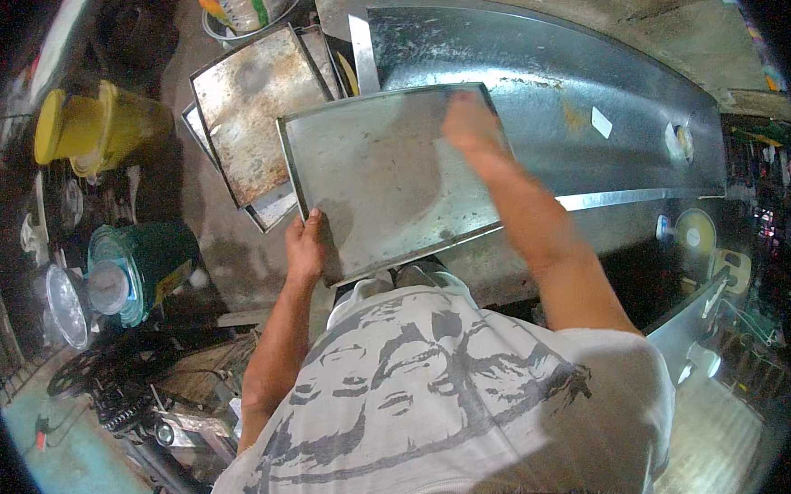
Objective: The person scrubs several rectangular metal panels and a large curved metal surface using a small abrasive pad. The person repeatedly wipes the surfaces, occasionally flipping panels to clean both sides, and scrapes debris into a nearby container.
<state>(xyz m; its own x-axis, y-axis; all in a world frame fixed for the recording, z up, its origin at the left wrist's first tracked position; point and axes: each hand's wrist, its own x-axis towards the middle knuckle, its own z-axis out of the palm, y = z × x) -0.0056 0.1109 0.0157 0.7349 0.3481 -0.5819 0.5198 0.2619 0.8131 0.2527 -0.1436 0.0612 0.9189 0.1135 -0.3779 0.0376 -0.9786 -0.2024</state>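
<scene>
A rectangular metal baking tray [377,173] with a low rim lies tilted in front of my body, its right part over the edge of a large metal basin. My left hand [307,245] grips its left rim near the lower corner, thumb on top. My right hand [469,123] is at the tray's upper right corner, slightly blurred, with the fingers curled down to the surface; whether it holds something small cannot be told. Left of the tray lies a stack of stained metal trays [258,113], the top one browned and spotted.
The metal basin [565,135] extends right, with a small white object [601,122] inside. A patterned sack [238,5] stands in a bowl at the top. Yellow containers [99,129] and a dark green bucket [145,269] are at the left, above machinery [154,418].
</scene>
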